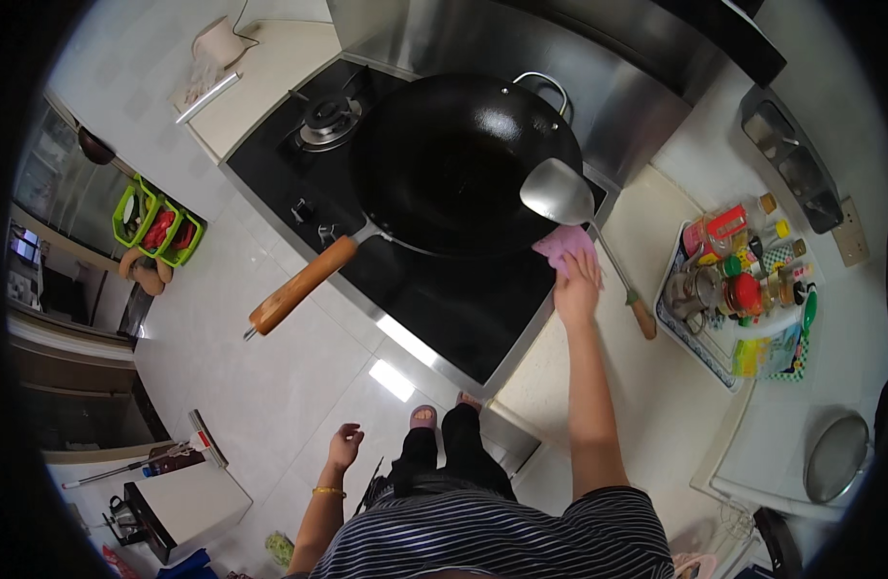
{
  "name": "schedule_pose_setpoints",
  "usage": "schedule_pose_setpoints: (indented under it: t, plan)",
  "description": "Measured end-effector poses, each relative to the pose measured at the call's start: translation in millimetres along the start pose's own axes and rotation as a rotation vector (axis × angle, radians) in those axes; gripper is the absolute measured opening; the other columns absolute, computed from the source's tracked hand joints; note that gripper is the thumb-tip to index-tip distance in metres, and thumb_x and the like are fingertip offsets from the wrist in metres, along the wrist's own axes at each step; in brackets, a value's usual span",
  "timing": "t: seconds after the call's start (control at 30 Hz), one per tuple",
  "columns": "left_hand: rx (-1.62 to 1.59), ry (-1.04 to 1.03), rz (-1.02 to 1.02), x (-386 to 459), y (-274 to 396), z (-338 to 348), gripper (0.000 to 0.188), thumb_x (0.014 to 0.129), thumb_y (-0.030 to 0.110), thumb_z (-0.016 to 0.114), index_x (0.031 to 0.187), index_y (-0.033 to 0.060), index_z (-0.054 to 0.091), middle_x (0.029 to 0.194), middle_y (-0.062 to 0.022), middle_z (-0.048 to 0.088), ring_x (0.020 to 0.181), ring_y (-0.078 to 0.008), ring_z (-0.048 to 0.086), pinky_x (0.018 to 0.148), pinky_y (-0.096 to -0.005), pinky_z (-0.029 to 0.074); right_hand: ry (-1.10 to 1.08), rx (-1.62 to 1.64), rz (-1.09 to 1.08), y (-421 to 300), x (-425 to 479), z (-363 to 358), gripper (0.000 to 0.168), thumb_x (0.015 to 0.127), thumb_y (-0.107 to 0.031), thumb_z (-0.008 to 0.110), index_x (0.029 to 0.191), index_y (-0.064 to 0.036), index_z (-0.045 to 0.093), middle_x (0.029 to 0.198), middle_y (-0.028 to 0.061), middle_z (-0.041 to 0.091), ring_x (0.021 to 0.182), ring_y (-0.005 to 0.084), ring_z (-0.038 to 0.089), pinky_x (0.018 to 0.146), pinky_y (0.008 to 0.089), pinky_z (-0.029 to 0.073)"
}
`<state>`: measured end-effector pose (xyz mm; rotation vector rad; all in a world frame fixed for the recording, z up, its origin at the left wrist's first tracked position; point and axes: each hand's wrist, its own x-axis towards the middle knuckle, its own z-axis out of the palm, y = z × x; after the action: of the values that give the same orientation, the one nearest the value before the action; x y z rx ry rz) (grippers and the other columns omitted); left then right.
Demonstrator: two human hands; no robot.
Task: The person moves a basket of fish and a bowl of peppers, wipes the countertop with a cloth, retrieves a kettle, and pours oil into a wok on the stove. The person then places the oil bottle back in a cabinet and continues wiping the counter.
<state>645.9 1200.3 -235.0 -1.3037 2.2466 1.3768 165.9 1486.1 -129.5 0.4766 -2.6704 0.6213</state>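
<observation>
A pink cloth (pixel 565 244) lies under the fingers of my right hand (pixel 580 282), at the right edge of the black gas hob (pixel 444 297). Just above the hand is the steel head of a wok spatula (pixel 557 192); its wooden-ended handle slants down onto the counter. The large black wok (pixel 458 174) sits on the hob, with its wooden handle (pixel 303 286) pointing lower left. My left hand (pixel 344 445) hangs over the floor beside my body, its fingers loosely curled, with nothing seen in it.
On the right counter, a tray (pixel 693 354) holds several seasoning jars and bottles. A second burner (pixel 330 121) is left of the wok. A steel backsplash (pixel 596 79) rises behind. Green baskets (pixel 151 217) stand at the left, and a strainer (pixel 836 457) is at lower right.
</observation>
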Motion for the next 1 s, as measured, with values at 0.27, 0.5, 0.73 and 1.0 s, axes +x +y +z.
schedule_pose_setpoints:
  t: [0.27, 0.5, 0.73, 1.0]
  plan:
    - [0.32, -0.124, -0.194, -31.0, -9.6, 2.5, 0.04, 0.076, 0.031, 0.063, 0.107, 0.005, 0.059, 0.097, -0.0186, 0.064, 0.092, -0.0313, 0.061, 0.08, -0.0378, 0.049, 0.185, -0.197, 0.098, 45.5, 138.4, 80.9, 0.041, 0.08, -0.023, 0.053, 0.12, -0.016, 0.054, 0.132, 0.0071, 0.047, 0.125, 0.0253, 0.04, 0.101, 0.059, 0.021]
    - [0.247, -0.076, -0.188, -33.7, -16.0, -10.5, 0.04, 0.077, 0.03, 0.062, 0.108, 0.0043, 0.059, 0.096, -0.0182, 0.065, 0.092, -0.0304, 0.062, 0.079, -0.0378, 0.049, 0.187, -0.397, 0.352, 43.7, 112.3, 63.7, 0.039, 0.083, -0.027, 0.049, 0.12, -0.017, 0.055, 0.13, 0.0124, 0.048, 0.124, 0.0281, 0.04, 0.1, 0.0622, 0.018]
    - [0.291, -0.16, -0.134, 1.1, -28.5, -9.1, 0.04, 0.077, 0.032, 0.063, 0.107, 0.0057, 0.059, 0.094, -0.0171, 0.066, 0.089, -0.0284, 0.063, 0.078, -0.036, 0.049, -0.001, -0.228, 0.277, -36.3, -13.2, 0.5, 0.037, 0.084, -0.024, 0.051, 0.12, -0.017, 0.055, 0.133, 0.0123, 0.045, 0.127, 0.0302, 0.036, 0.105, 0.0595, 0.011]
    - [0.339, -0.316, 0.025, 59.3, -39.8, -8.8, 0.04, 0.077, 0.032, 0.062, 0.106, 0.0045, 0.061, 0.096, -0.0215, 0.064, 0.094, -0.0333, 0.061, 0.081, -0.0388, 0.048, -0.173, -0.085, -0.066, -91.7, -178.6, -74.5, 0.035, 0.082, -0.017, 0.052, 0.116, -0.021, 0.057, 0.132, 0.007, 0.046, 0.125, 0.0236, 0.039, 0.103, 0.0634, 0.013]
